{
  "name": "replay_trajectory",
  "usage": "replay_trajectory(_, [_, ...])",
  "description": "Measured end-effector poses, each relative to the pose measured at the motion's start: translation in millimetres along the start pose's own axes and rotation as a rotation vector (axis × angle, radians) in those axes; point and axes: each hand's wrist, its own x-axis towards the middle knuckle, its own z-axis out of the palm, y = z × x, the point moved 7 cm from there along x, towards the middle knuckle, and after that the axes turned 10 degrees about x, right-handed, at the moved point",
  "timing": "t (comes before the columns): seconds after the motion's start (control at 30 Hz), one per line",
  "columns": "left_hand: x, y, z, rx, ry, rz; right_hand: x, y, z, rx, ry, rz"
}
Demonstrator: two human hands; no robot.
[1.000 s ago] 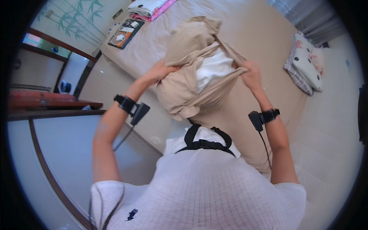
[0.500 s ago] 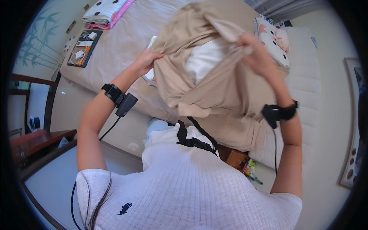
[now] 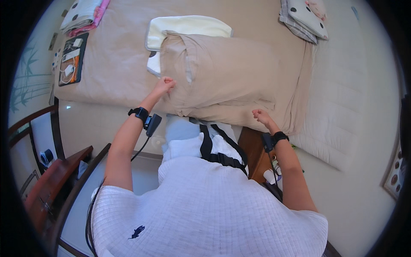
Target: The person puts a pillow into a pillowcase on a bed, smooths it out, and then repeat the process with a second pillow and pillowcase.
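Observation:
A pillow in a beige pillowcase (image 3: 227,70) lies flat on the bed, with a bit of white showing in a gap near its left end. My left hand (image 3: 164,86) is at that left end, fingers curled together against the fabric; whether they pinch any of it is hidden. Off the pillow's near right corner, my right hand (image 3: 262,115) hovers by the bed's front edge, its fingers curled in with nothing seen in them. A cream cloth with grey trim (image 3: 188,25) sticks out from behind the pillow, and a white black-spotted piece (image 3: 154,62) shows at its left.
The bed has a beige sheet (image 3: 122,55). At the far left lie a folded spotted quilt (image 3: 81,16) and a dark tray (image 3: 73,60) with chargers and cables. Folded spotted bedding (image 3: 305,19) sits far right, near a white quilted mattress (image 3: 338,103). A wooden cabinet (image 3: 252,147) stands below the bed edge.
The beige pillow, held up bunched between both hands before, now lies flat on the bed. Both hands have come down, the right one nearer to me and off the fabric.

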Motion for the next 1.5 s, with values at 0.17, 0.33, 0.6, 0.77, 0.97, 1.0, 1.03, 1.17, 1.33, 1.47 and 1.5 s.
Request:
replay_trajectory(0.17, [47,10,80,0.079,0.036,0.086,16,58,-4,0.222,-0.006,0.025])
replay_trajectory(0.33, [37,74,178,0.171,0.063,-0.018,30,65,-10,0.669,-0.129,0.035])
replay_trajectory(0.6, [-58,246,165,-0.340,0.159,0.251,113,70,-37,1.646,-0.131,0.409])
replay_trajectory(0.77, [-117,198,93,-0.332,0.340,0.191,133,40,-94,1.754,-0.071,0.119])
replay_trajectory(0.97, [-67,-28,-6,0.086,0.713,-0.155,184,74,-62,1.508,-0.069,0.112])
replay_trajectory(1.0, [-50,-12,-1,0.238,0.718,-0.074,194,86,-60,1.447,-0.061,0.105])
replay_trajectory(1.03, [-40,4,14,0.375,0.730,0.003,188,78,-63,1.469,-0.101,0.063])
replay_trajectory(1.17, [-7,97,74,0.728,0.673,0.341,100,-24,-85,1.284,-0.093,-0.226])
replay_trajectory(1.33, [3,165,136,1.027,0.601,0.585,-63,-69,-156,1.060,-0.147,-0.477])
replay_trajectory(1.47, [16,139,198,1.274,0.147,0.700,-36,135,-148,1.235,0.432,0.017])
replay_trajectory(1.5, [18,116,212,1.297,-0.062,0.694,-33,165,-142,1.252,0.460,0.036])
